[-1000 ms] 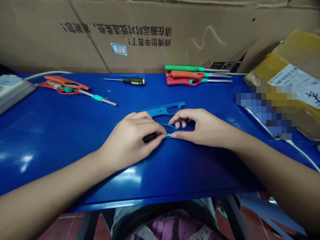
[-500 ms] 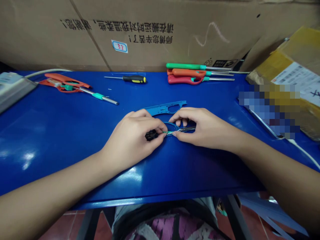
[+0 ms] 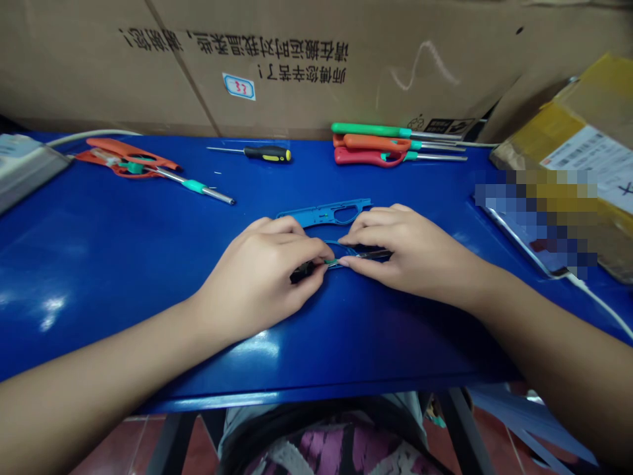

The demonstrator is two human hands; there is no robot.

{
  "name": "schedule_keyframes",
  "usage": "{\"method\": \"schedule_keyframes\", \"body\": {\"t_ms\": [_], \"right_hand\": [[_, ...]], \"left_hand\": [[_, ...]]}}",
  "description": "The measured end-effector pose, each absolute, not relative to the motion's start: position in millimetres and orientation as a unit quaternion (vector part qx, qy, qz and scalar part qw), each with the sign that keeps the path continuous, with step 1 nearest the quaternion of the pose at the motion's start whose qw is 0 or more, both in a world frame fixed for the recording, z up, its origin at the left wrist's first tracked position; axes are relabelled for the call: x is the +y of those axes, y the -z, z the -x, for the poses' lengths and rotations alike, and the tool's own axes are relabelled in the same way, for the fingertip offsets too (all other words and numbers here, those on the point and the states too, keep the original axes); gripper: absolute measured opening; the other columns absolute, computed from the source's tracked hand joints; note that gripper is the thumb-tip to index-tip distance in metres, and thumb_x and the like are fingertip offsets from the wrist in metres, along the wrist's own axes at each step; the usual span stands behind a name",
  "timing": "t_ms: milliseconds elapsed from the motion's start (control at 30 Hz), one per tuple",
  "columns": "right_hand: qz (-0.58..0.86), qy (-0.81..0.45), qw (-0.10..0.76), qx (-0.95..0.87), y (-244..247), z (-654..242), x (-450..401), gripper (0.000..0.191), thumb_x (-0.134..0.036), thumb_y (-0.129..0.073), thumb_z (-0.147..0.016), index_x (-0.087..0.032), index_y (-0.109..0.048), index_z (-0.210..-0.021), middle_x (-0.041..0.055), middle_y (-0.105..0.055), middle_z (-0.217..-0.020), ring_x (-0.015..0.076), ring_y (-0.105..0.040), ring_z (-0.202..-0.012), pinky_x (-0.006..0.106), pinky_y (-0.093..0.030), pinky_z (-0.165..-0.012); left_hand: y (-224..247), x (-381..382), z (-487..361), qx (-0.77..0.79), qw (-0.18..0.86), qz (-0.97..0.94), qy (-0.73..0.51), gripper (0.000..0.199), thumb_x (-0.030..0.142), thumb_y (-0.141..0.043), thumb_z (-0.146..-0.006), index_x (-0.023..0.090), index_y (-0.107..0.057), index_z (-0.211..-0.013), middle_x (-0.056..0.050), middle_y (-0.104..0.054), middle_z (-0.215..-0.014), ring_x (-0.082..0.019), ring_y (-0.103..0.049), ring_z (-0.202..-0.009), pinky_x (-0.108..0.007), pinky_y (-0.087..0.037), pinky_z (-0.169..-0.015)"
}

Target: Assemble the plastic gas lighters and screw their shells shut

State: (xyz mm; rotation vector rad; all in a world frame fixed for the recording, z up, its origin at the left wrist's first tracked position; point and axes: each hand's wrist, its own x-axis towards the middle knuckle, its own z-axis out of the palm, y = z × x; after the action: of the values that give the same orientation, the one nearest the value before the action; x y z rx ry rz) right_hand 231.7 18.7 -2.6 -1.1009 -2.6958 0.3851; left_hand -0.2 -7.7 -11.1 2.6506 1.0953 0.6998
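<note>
Hands: two, both over the middle of the blue table (image 3: 370, 336). Lighter shell halves, blue: two. One, the loose blue half-shell (image 3: 316, 216), is laid just beyond the hands, its hollow side up. The other, the worked blue half-shell (image 3: 349, 249), lies on the near side of it, between the hands, and is mostly covered by them.

Grip, left hand (image 3: 262, 277): thumb and index finger nearly closed, a small green part (image 3: 330, 262) pinched at the tips. A black part (image 3: 301, 271) is partly seen beneath the palm; contact with it cannot be judged.

Grip, right hand (image 3: 420, 251): fingers curled, a gap left between thumb and index tip. The green part is met by the thumb tip at its right end; a dark metal tube (image 3: 374, 254) is partly covered by the hand. Whether the tube is gripped cannot be told.

Elsewhere: one opened orange lighter (image 3: 148, 159), far left; one black-and-yellow screwdriver (image 3: 267, 154), far middle. Far right, at least three lighters are stacked side by side: green lighter (image 3: 368, 128), orange lighter (image 3: 373, 142), red lighter (image 3: 361, 156); the exact count is obscured by overlap. One taped carton (image 3: 568, 119) is noted at right.
</note>
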Motion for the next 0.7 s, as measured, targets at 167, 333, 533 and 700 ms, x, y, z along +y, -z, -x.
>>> {"method": "schedule_keyframes", "body": {"t_ms": [167, 333, 533, 700], "right_hand": [[0.374, -0.116, 0.097, -0.915, 2.7, -229.2, 16.8, 0.022, -0.032, -0.064, -0.095, -0.02, -0.074, -0.11, 0.0066, -0.074, -0.108, 0.0241, -0.068, -0.104, 0.038, -0.041, -0.088], [0.365, -0.089, 0.095, -0.922, 2.7, -228.9, 14.7, 0.022, -0.032, -0.061, -0.098, -0.019, -0.074, -0.11, 0.0077, -0.074, -0.108, 0.0241, -0.068, -0.102, 0.038, -0.041, -0.087], [0.35, -0.063, 0.078, -0.931, 0.4, -230.9, 14.7, 0.025, -0.033, -0.056, -0.1, -0.02, -0.075, -0.11, 0.0081, -0.074, -0.108, 0.0238, -0.067, -0.101, 0.038, -0.04, -0.087], [0.338, -0.039, 0.07, -0.938, 0.4, -231.0, 14.3, 0.029, -0.033, -0.051, -0.102, -0.019, -0.075, -0.107, 0.0094, -0.074, -0.107, 0.0246, -0.066, -0.1, 0.039, -0.04, -0.084]], "left_hand": [[8.7, -2.4, 3.7, 0.36, 0.139, -0.893, -0.232, 0.011, 0.016, -0.067, -0.09, 0.02, -0.076, -0.097, -0.001, -0.075, -0.084, -0.019, -0.066, -0.082, -0.03, -0.053, -0.073], [7.8, -0.9, 5.4, 0.351, 0.137, -0.893, -0.247, 0.008, 0.016, -0.069, -0.09, 0.019, -0.075, -0.095, 0.0, -0.076, -0.085, -0.018, -0.067, -0.081, -0.029, -0.054, -0.074], [6.8, -1.0, 5.1, 0.344, 0.127, -0.899, -0.237, 0.009, 0.016, -0.067, -0.091, 0.019, -0.074, -0.095, -0.002, -0.076, -0.087, -0.019, -0.068, -0.083, -0.03, -0.054, -0.075], [7.5, -0.2, 5.7, 0.325, 0.107, -0.913, -0.221, 0.012, 0.019, -0.062, -0.094, 0.018, -0.074, -0.097, -0.003, -0.076, -0.089, -0.019, -0.067, -0.084, -0.031, -0.054, -0.078]]}}
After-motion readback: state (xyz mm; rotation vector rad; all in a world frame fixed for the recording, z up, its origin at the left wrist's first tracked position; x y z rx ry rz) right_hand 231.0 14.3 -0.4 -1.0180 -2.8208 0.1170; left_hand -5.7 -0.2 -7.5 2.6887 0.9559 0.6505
